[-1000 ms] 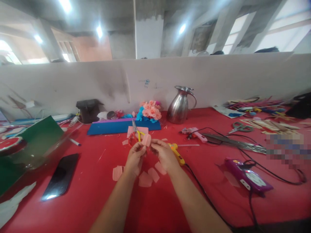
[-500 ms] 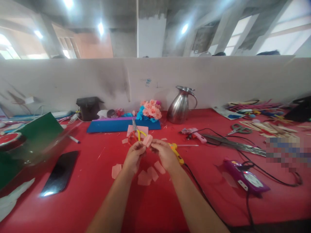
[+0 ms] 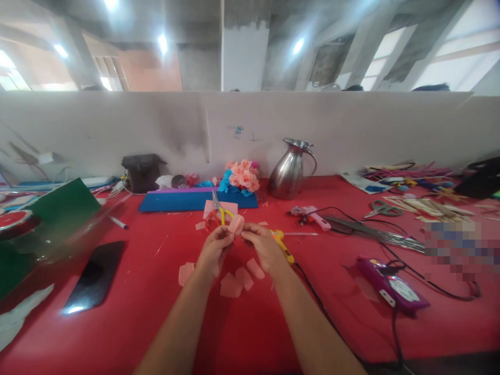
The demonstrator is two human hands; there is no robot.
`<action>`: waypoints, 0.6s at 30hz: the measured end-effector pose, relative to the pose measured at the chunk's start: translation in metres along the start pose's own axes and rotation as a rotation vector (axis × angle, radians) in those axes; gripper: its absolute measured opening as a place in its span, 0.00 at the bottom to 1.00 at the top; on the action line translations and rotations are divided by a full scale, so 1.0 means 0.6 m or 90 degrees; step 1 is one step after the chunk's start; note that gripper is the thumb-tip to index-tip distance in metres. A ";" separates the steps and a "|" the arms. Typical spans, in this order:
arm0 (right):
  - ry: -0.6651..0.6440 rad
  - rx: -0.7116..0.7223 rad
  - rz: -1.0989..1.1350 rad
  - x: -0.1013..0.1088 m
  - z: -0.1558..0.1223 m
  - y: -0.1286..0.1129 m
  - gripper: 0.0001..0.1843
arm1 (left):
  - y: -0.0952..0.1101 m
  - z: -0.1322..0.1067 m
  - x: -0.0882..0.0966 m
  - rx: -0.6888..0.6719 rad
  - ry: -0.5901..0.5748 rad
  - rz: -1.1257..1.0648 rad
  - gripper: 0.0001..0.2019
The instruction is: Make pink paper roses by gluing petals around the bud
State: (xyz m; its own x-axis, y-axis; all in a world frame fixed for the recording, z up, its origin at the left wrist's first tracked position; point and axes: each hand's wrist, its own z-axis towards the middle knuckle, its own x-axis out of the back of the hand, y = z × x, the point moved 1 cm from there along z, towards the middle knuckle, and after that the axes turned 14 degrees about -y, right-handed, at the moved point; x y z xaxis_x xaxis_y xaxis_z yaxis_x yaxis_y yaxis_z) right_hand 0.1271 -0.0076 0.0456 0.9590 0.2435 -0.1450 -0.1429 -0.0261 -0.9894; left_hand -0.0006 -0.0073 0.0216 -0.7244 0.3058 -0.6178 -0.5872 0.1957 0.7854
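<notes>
Between my two hands is a small pink paper petal point(image 3: 236, 225), curled at its edges. My left hand point(image 3: 214, 250) pinches it from the left. The fingers of my right hand point(image 3: 262, 244) close on its right edge. Several loose pink paper pieces point(image 3: 231, 286) lie on the red table below my hands. Just beyond my fingers lie pliers or scissors with red and yellow handles point(image 3: 223, 214), on a pink paper sheet point(image 3: 232, 207). A yellow glue gun point(image 3: 284, 249) is right beside my right hand, partly hidden by it.
Behind stand a bunch of pink paper flowers point(image 3: 244, 177), a blue foam block point(image 3: 187, 202) and a steel jug point(image 3: 289, 172). A phone point(image 3: 96, 276) lies at left. A purple power strip point(image 3: 392, 286) with black cables, green scissors point(image 3: 383, 208) and a pink glue gun point(image 3: 312, 217) are at right.
The petal has turned slightly and looks more cupped between my fingers. My hands have stayed in nearly the same place; the view has shifted a little.
</notes>
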 end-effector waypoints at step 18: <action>0.004 0.006 -0.045 0.004 0.000 -0.004 0.08 | 0.006 -0.006 -0.011 0.027 -0.033 0.039 0.11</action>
State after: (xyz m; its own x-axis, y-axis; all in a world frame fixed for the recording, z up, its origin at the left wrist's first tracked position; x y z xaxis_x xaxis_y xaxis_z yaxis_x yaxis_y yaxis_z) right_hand 0.1298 -0.0067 0.0474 0.9682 0.2387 -0.0748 -0.0771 0.0005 -0.9970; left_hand 0.0007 -0.0120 0.0280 -0.7386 0.3657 -0.5663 -0.5252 0.2144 0.8235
